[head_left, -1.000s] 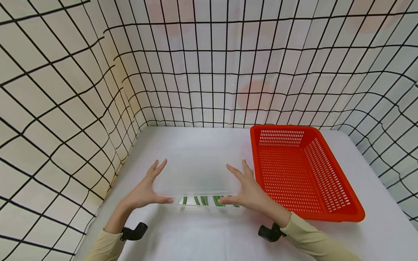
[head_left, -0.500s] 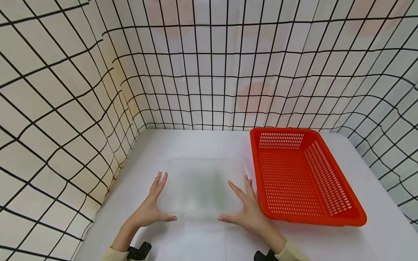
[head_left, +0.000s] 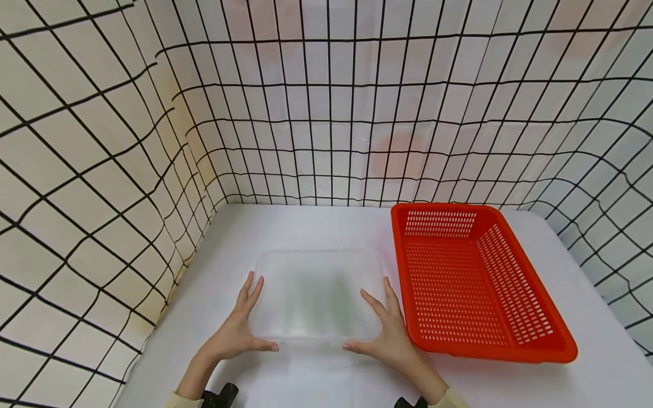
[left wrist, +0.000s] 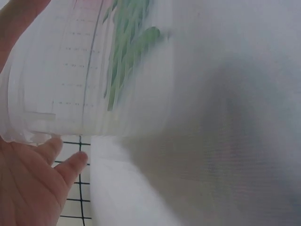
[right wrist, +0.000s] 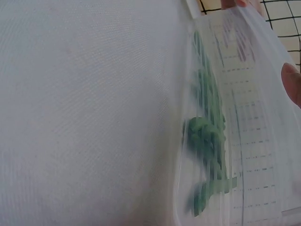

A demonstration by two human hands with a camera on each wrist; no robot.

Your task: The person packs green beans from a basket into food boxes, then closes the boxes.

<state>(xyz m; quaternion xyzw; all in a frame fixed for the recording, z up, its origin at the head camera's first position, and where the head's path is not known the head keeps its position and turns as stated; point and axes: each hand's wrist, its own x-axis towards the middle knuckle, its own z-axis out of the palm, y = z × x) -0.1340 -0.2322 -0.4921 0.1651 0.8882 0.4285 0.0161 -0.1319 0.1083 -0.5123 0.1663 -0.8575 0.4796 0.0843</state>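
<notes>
A frosted clear plastic container (head_left: 316, 294) with a closed top sits in front of me, long green pieces (left wrist: 129, 44) blurring through its wall. In the head view my left hand (head_left: 242, 326) spans its left end, thumb along the front edge and fingers up the side. My right hand (head_left: 388, 328) grips the right end in the same way. The left wrist view has my left hand (left wrist: 30, 181) against the end of the container near its rim. A fingertip of my right hand (right wrist: 292, 82) shows at the wall's upper part in the right wrist view.
An empty-looking red perforated basket (head_left: 454, 283) stands close to the right of the container and my right hand. Black netting (head_left: 331, 122) over pale cloth walls rises at the left, back and right. White cloth (head_left: 301, 226) covers the table.
The container has come down from a raised position, where its front wall showed, to the table. Both hands moved down with it, keeping their grip; the last half second brings little motion.
</notes>
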